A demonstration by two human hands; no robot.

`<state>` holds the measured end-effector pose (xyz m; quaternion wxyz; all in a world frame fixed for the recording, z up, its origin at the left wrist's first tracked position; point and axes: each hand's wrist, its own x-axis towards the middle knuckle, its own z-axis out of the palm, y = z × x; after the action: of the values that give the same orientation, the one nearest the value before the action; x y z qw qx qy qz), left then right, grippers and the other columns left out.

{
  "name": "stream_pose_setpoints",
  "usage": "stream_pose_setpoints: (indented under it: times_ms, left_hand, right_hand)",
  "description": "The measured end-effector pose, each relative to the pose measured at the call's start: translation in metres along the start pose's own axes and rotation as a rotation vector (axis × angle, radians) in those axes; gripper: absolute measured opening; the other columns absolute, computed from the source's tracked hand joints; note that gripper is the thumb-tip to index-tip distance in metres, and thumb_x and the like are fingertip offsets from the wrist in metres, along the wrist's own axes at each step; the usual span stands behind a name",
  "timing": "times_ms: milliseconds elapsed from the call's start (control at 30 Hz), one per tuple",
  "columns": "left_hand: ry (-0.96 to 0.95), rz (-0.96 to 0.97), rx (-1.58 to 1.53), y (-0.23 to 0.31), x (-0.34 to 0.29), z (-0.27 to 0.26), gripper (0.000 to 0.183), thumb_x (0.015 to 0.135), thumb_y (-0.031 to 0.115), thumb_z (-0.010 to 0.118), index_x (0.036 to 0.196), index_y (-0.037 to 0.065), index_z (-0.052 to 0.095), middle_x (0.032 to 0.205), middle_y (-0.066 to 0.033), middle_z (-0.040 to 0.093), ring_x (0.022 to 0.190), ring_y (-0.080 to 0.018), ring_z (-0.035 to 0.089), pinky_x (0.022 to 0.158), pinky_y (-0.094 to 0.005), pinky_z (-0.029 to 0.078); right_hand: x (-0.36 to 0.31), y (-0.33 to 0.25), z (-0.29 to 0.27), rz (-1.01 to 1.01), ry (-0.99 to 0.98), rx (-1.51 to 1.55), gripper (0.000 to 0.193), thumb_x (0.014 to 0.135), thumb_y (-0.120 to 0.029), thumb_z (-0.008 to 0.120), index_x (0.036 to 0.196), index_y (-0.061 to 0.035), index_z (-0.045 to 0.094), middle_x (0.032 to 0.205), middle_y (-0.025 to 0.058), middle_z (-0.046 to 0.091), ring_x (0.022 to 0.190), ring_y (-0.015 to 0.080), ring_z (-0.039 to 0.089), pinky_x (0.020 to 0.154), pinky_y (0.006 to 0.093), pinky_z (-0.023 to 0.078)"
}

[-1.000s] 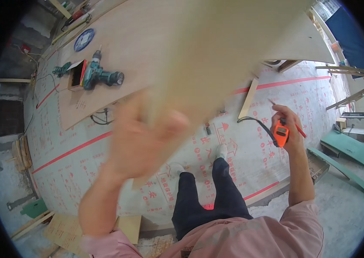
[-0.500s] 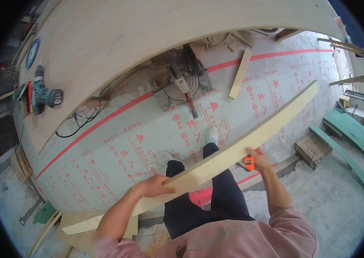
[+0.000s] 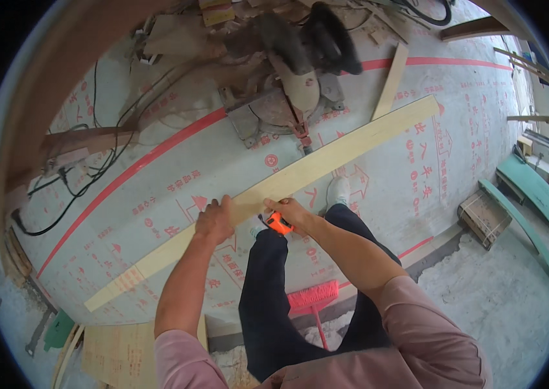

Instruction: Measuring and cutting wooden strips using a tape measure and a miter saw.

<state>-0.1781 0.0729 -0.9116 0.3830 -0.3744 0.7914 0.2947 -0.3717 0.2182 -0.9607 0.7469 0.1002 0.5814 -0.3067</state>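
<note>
A long pale wooden board (image 3: 346,153) stretches slantwise in front of my legs, its right end farther away than its left. My left hand (image 3: 214,221) is closed on the board left of its middle. My right hand (image 3: 298,214) is wrapped round an orange tape measure (image 3: 279,223), with its thumb side against the board's near edge. Beyond the board stands a mitre saw (image 3: 279,111) on the floor. The board's far edge passes close to the saw's front; whether they touch I cannot tell.
A shorter wooden strip (image 3: 391,81) lies right of the saw. Black cables (image 3: 102,170) trail at the left, under a wooden panel edge (image 3: 31,97). A pink broom (image 3: 314,296) lies between my legs. Green curved pieces (image 3: 524,227) and a bundled box (image 3: 484,218) are at the right.
I have come closer to the saw, and the board has swung forward toward it. My right hand has moved left along the board with the tape measure, nearer my left hand.
</note>
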Motion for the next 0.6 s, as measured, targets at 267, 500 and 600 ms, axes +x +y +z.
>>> stream_pose_setpoints:
  times_ms: [267, 500, 600]
  left_hand:
    - [0.121, -0.074, 0.006, -0.137, 0.110, 0.068, 0.061, 0.075, 0.019, 0.078, 0.122, 0.008, 0.041, 0.117, -0.0200, 0.057, 0.111, -0.0381, 0.062, 0.093, -0.0484, 0.053]
    - [0.147, -0.211, 0.166, -0.208, 0.167, 0.078, 0.066, 0.075, 0.020, 0.082, 0.124, 0.012, 0.039, 0.120, -0.0126, 0.058, 0.118, -0.0321, 0.060, 0.097, -0.0513, 0.049]
    - [0.232, -0.207, 0.202, -0.222, 0.176, 0.082, 0.066, 0.075, 0.018, 0.081, 0.125, 0.011, 0.038, 0.121, -0.0126, 0.057, 0.121, -0.0321, 0.058, 0.099, -0.0514, 0.048]
  right_hand:
    - [0.065, -0.008, -0.072, 0.246, -0.439, -0.336, 0.041, 0.093, -0.042, 0.069, 0.108, -0.0048, 0.065, 0.094, 0.0054, 0.063, 0.078, 0.0178, 0.064, 0.066, 0.0419, 0.062]
    - [0.082, -0.077, -0.116, 0.201, -0.608, -0.312, 0.033, 0.093, -0.009, 0.067, 0.125, -0.0028, 0.059, 0.111, 0.0083, 0.060, 0.102, 0.0216, 0.065, 0.081, 0.0451, 0.063]
    - [0.094, -0.090, -0.118, 0.188, -0.602, -0.294, 0.041, 0.091, -0.009, 0.071, 0.129, -0.0042, 0.060, 0.118, 0.0097, 0.061, 0.108, 0.0218, 0.063, 0.087, 0.0425, 0.060]
